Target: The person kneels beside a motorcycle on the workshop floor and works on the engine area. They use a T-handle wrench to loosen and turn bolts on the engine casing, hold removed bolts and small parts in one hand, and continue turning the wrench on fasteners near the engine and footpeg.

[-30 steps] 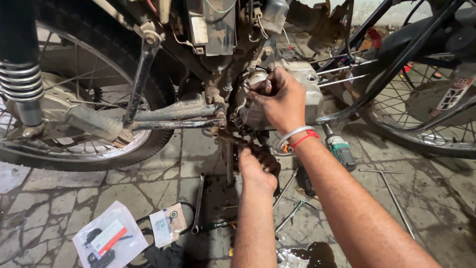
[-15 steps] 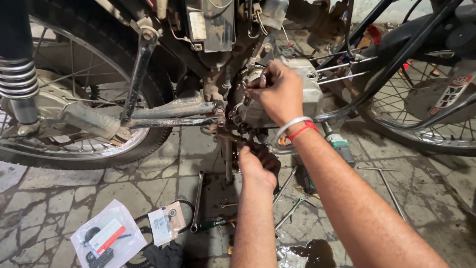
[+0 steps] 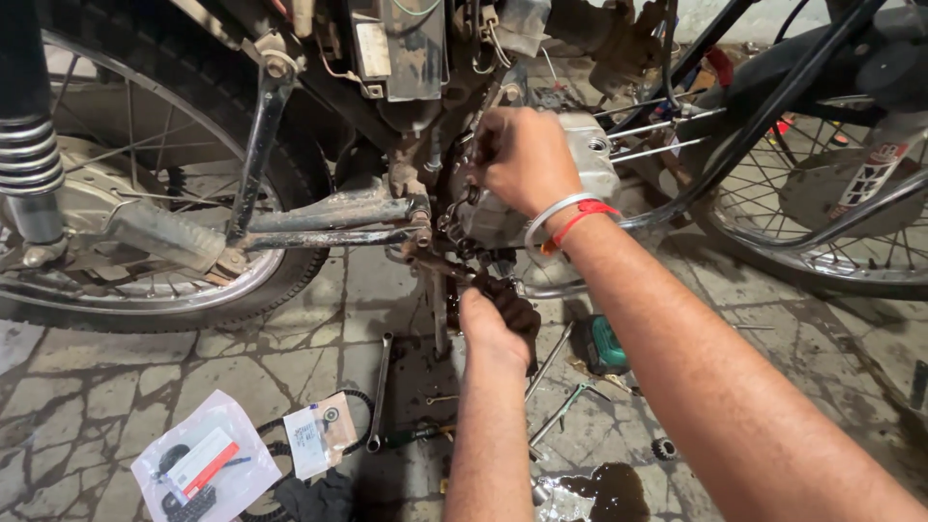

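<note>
- Head view: the motorcycle (image 3: 387, 116) fills the upper frame, its engine casing (image 3: 590, 155) at upper centre, barely shifted from a moment ago.
- Right hand (image 3: 527, 155) stays curled on the casing's left edge, gripping something small I cannot make out.
- Left hand (image 3: 493, 324), lower centre, remains closed around a greasy dark part below.
- Spanner (image 3: 379, 391) lies on the stone floor (image 3: 116, 387).

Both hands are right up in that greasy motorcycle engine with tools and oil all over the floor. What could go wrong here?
The left hand, black with grease, works under the engine casing; a slippery grip could slide off and bang knuckles on metal. The right hand is wedged among tight parts, so fingers could get pinched or scraped. The dark oil puddle and loose spanner on the stone floor could cause a slip or trip.
</note>
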